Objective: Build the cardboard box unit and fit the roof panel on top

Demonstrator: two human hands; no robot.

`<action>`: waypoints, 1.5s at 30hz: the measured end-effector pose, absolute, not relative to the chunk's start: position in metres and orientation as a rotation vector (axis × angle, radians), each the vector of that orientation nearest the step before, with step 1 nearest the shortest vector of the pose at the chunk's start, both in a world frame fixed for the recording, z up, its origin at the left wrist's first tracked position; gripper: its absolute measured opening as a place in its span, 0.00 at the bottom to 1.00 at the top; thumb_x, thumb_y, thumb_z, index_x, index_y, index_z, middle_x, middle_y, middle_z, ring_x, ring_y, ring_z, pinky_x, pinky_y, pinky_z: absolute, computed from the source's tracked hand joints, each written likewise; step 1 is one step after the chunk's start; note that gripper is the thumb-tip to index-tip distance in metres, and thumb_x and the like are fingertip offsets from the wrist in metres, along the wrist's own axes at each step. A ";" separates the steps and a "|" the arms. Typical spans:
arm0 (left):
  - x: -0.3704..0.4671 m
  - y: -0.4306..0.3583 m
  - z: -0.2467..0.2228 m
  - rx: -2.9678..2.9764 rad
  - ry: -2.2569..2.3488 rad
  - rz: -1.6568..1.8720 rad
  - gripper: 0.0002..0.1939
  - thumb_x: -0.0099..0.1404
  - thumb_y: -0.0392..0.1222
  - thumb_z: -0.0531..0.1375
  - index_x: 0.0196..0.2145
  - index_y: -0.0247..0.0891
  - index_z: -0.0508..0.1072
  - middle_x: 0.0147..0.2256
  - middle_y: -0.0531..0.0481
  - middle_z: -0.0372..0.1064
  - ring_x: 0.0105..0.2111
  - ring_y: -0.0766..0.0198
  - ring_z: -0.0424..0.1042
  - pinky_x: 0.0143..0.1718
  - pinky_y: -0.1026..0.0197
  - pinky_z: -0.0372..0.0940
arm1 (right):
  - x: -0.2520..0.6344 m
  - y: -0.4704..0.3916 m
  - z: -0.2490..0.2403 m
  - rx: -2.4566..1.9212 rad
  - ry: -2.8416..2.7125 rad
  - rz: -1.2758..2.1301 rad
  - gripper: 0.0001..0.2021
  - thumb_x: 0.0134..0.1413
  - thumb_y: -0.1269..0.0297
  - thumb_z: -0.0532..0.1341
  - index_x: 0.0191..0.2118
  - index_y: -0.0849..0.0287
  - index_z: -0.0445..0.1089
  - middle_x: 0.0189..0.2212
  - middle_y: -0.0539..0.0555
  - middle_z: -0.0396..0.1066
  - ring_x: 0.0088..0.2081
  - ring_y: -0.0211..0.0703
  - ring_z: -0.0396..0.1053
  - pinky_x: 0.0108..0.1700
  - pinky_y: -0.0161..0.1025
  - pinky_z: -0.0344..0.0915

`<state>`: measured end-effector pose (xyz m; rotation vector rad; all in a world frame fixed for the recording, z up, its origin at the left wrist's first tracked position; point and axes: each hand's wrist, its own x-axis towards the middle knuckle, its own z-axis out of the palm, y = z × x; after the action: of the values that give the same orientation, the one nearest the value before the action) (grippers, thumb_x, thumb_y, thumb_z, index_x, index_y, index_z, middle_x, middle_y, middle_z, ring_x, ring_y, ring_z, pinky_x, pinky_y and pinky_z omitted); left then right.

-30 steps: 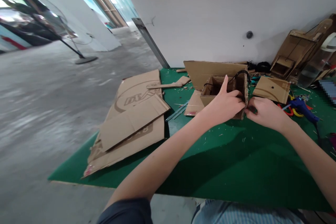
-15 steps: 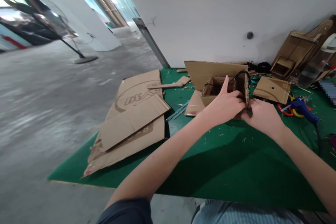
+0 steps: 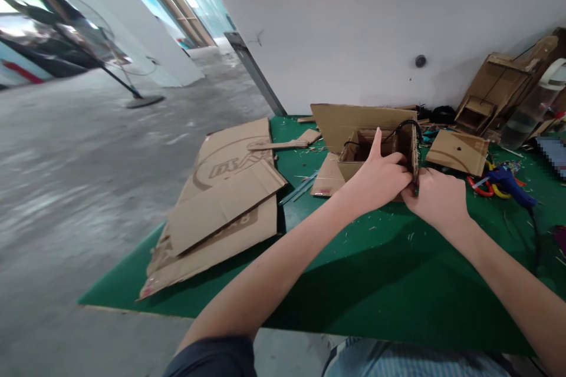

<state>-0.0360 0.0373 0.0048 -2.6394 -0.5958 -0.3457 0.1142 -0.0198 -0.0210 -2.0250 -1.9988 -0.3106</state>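
Cardboard box [image 3: 348,169] sits toward far side of the counter [image 3: 375,288], near the white wall [image 3: 345,41], btwn the stacked cardboard sheets [image 3: 221,212] on the left & the blue glue gun [image 3: 508,179] on the right. Back panel [image 3: 354,116] rises above it; black cord [image 3: 409,122] loops by top of its right panel [image 3: 414,144].

L hand [image 3: 382,177]: one finger sticking up in front of the box opening, others bent toward front edge of right panel. Pads hidden, so can't tell if it's a true pinch or just pressing. R hand [image 3: 440,197]: fingers bent in close at same edge, low down, meeting the L fingers or v. nearly; can't tell what, if anything, they pinch.

To do this well, imo: brace box w/ L hand & let R do the fine work, pressing evenly along the edge, not at one spot, b/c corrugated board prob. creases easily. Mind the cord; best not snagged or trapped. Press square to the panel so it doesn't lean. Glue gun & red-and-yellow handles [image 3: 487,191] lie nr R forearm; nozzle may be hot, so elbow clear of it
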 end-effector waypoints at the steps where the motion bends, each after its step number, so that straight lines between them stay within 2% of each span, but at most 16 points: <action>1: -0.036 0.037 0.005 -2.641 -0.602 -0.342 0.12 0.66 0.29 0.59 0.28 0.39 0.78 0.27 0.53 0.75 0.42 0.58 0.73 0.68 0.22 0.26 | 0.114 -0.020 -0.021 -2.022 -1.994 -0.326 0.14 0.55 0.55 0.56 0.33 0.60 0.73 0.28 0.59 0.76 0.27 0.51 0.74 0.26 0.40 0.48; 5: -0.038 0.038 0.004 -2.641 -0.597 -0.357 0.12 0.66 0.29 0.59 0.29 0.40 0.78 0.27 0.53 0.75 0.43 0.58 0.73 0.67 0.20 0.27 | 0.112 -0.020 -0.022 -1.954 -2.005 -0.386 0.14 0.54 0.57 0.56 0.31 0.61 0.74 0.27 0.61 0.76 0.27 0.52 0.73 0.30 0.42 0.56; 8: -0.040 0.039 0.003 -2.628 -0.572 -0.372 0.12 0.66 0.28 0.59 0.30 0.40 0.79 0.29 0.53 0.76 0.43 0.58 0.73 0.67 0.21 0.25 | 0.112 -0.020 -0.024 -1.868 -2.022 -0.415 0.14 0.54 0.60 0.55 0.30 0.63 0.75 0.26 0.61 0.77 0.28 0.51 0.73 0.41 0.45 0.62; 10: -0.040 0.040 0.002 -2.626 -0.564 -0.372 0.12 0.66 0.28 0.59 0.30 0.40 0.78 0.29 0.53 0.76 0.44 0.57 0.73 0.67 0.21 0.25 | 0.112 -0.019 -0.027 -1.837 -2.009 -0.436 0.14 0.54 0.61 0.55 0.31 0.64 0.75 0.27 0.61 0.77 0.28 0.49 0.72 0.49 0.47 0.61; 12: -0.040 0.040 0.003 -2.634 -0.562 -0.366 0.11 0.65 0.28 0.59 0.29 0.40 0.78 0.28 0.53 0.76 0.44 0.57 0.73 0.67 0.22 0.25 | 0.112 -0.018 -0.030 -1.817 -1.991 -0.460 0.14 0.54 0.61 0.55 0.31 0.64 0.75 0.27 0.60 0.78 0.28 0.48 0.72 0.51 0.47 0.60; 15: -0.040 0.039 0.004 -2.653 -0.563 -0.366 0.10 0.65 0.28 0.60 0.31 0.39 0.78 0.29 0.54 0.76 0.45 0.57 0.73 0.68 0.23 0.22 | 0.114 -0.019 -0.034 -1.787 -1.969 -0.481 0.13 0.55 0.61 0.55 0.30 0.63 0.75 0.27 0.58 0.77 0.28 0.48 0.72 0.48 0.44 0.61; 21: -0.040 0.039 0.003 -2.661 -0.589 -0.361 0.11 0.67 0.28 0.59 0.30 0.39 0.77 0.28 0.54 0.76 0.45 0.58 0.73 0.67 0.22 0.22 | 0.117 -0.024 -0.032 -1.828 -1.962 -0.481 0.16 0.57 0.59 0.54 0.26 0.60 0.74 0.24 0.58 0.75 0.27 0.48 0.71 0.34 0.42 0.56; 30: -0.039 0.040 0.001 -2.649 -0.562 -0.409 0.10 0.66 0.29 0.60 0.31 0.39 0.78 0.30 0.53 0.77 0.45 0.57 0.73 0.68 0.23 0.24 | 0.114 -0.022 -0.027 -1.949 -1.966 -0.450 0.17 0.56 0.56 0.55 0.26 0.61 0.75 0.24 0.61 0.76 0.26 0.50 0.72 0.29 0.41 0.53; 35: -0.039 0.041 0.001 -2.649 -0.561 -0.383 0.11 0.67 0.30 0.60 0.30 0.40 0.78 0.30 0.53 0.77 0.45 0.57 0.73 0.67 0.21 0.23 | 0.113 -0.021 -0.026 -1.975 -1.987 -0.419 0.19 0.57 0.56 0.54 0.27 0.61 0.77 0.23 0.62 0.76 0.26 0.54 0.74 0.29 0.42 0.54; 40: -0.039 0.041 0.000 -2.672 -0.560 -0.407 0.08 0.66 0.30 0.61 0.31 0.38 0.78 0.30 0.52 0.77 0.46 0.56 0.73 0.68 0.22 0.25 | 0.114 -0.018 -0.029 -1.929 -1.966 -0.421 0.18 0.55 0.58 0.55 0.25 0.61 0.77 0.22 0.61 0.75 0.27 0.53 0.74 0.32 0.43 0.59; 45: -0.039 0.042 0.000 -2.666 -0.545 -0.397 0.07 0.65 0.30 0.62 0.32 0.38 0.78 0.31 0.52 0.78 0.47 0.56 0.73 0.68 0.23 0.25 | 0.116 -0.015 -0.037 -1.836 -1.940 -0.456 0.16 0.54 0.60 0.55 0.24 0.60 0.77 0.20 0.58 0.75 0.26 0.50 0.73 0.44 0.44 0.64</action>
<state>-0.0389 0.0421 -0.0002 -2.6657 -0.5448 -0.3969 0.1159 -0.0147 -0.0369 -1.8360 -1.9402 -0.4563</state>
